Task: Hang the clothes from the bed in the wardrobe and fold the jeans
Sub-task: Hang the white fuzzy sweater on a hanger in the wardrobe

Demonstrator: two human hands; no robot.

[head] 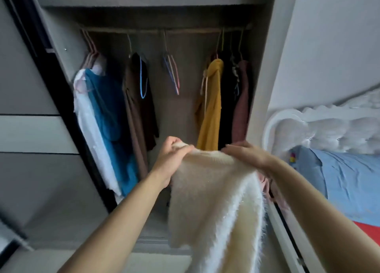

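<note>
A fluffy cream sweater [213, 202] hangs from both my hands in front of the open wardrobe [156, 3]. My left hand [171, 157] grips its top left edge in a fist. At the top right edge my right hand [246, 152] lies on the fabric with its fingers bent over it. The sweater drops down past the bottom of the view. Above it runs the hanging rail [164, 30], with a few empty coloured hangers [172, 73] in the middle gap. No hanger shows inside the sweater.
On the rail hang a white and a blue garment [102, 112] at left, brown ones [137, 108], and a mustard top [211, 108] with dark clothes at right. The bed with blue sheet [349, 180] and white headboard [320, 128] stands at right.
</note>
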